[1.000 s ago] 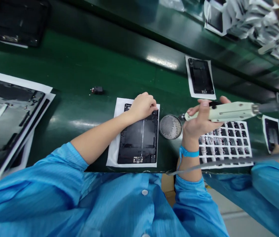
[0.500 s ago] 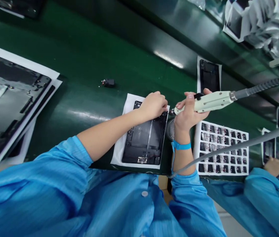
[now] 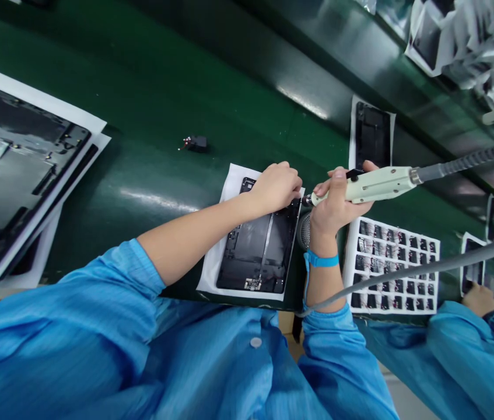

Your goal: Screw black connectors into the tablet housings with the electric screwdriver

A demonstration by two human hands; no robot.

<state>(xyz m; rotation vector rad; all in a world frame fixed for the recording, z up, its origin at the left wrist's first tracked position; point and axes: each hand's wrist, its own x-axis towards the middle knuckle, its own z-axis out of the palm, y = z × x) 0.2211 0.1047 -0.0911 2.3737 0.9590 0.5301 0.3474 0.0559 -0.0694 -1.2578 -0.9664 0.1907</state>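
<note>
We count one open black tablet back (image 3: 259, 248) on a white sheet (image 3: 212, 274) in front of us, one pale electric screwdriver (image 3: 371, 185), one partitioned white tray (image 3: 398, 265) of small parts to its right, one round mesh dish (image 3: 303, 230) mostly hidden behind our wrist, and one small black part (image 3: 196, 143) loose on the green belt (image 3: 150, 116). Our left hand (image 3: 275, 188) lies curled on the tablet's far right corner, fingers pressed down on it. Our right hand (image 3: 334, 204) is wrapped tight around the screwdriver. Half a second ago the scene looked nearly the same; a second ago the driver's tip hung over the mesh dish, and it has since swung left to the tablet's top right edge. The screwdriver lies nearly level, long axis running left to right, tip pointing left, cable trailing right.
</note>
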